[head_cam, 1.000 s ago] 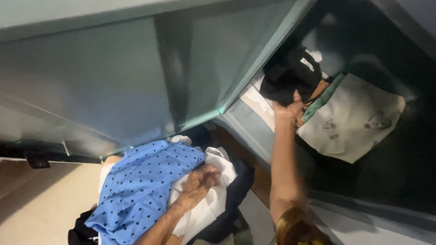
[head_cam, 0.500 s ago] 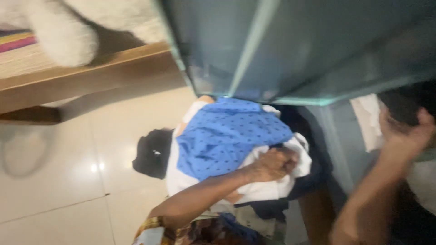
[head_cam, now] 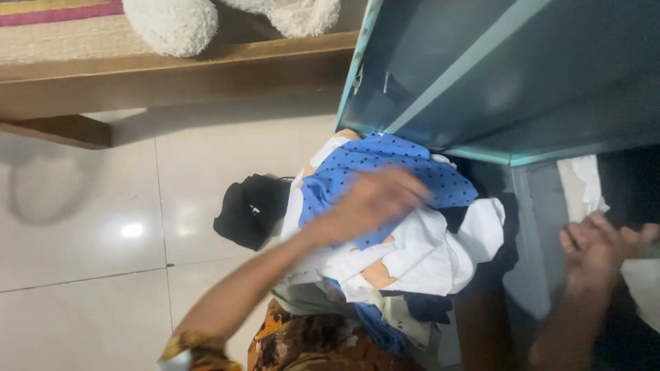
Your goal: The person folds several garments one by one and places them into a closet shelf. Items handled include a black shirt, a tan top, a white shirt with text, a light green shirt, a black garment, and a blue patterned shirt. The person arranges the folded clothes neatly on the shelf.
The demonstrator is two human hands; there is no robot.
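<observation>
Head camera looks down on a pile of folded clothes (head_cam: 412,254) held against the person's body, in front of an open grey-green metal cupboard (head_cam: 495,75). On top of the pile lies a blue cloth with small dark dots (head_cam: 385,161), and under it a white cloth (head_cam: 440,251); a black garment (head_cam: 251,209) hangs at the pile's far side, over the pale tiled floor (head_cam: 82,240).

Left hand (head_cam: 375,203) is blurred by motion. It lies over the blue dotted cloth, fingers stretched and a little spread, palm down; the forearm comes up from the lower left, with a patterned sleeve near the bottom edge. Its grip looks open and flat, not closed on the cloth; if it touches the cloth I cannot tell.

Right hand (head_cam: 595,247) is at the right, at the edge of the cupboard's dark inside, just beside a white folded cloth (head_cam: 581,185) there. Its fingers are loosely bent and apart, holding nothing that shows.

At the top, a white plush toy (head_cam: 172,24) rests on a wooden bed frame (head_cam: 179,72).
</observation>
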